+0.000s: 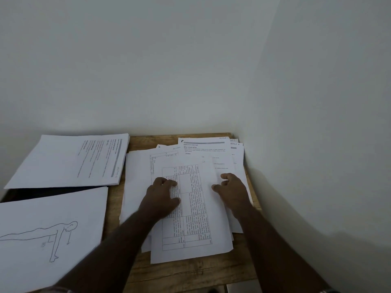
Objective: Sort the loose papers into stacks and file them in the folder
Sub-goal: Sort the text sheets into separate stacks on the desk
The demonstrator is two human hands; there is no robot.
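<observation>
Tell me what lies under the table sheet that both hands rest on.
Under the table sheet lies a loose pile of printed pages fanned on the wooden table. Their count and lower text are covered by it, the left hand and right hand.

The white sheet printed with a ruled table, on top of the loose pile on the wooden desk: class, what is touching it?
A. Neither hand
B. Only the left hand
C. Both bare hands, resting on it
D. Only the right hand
C: the left hand lies flat on the white sheet printed with a ruled table and the right hand rests with curled fingers on its right part.
</observation>
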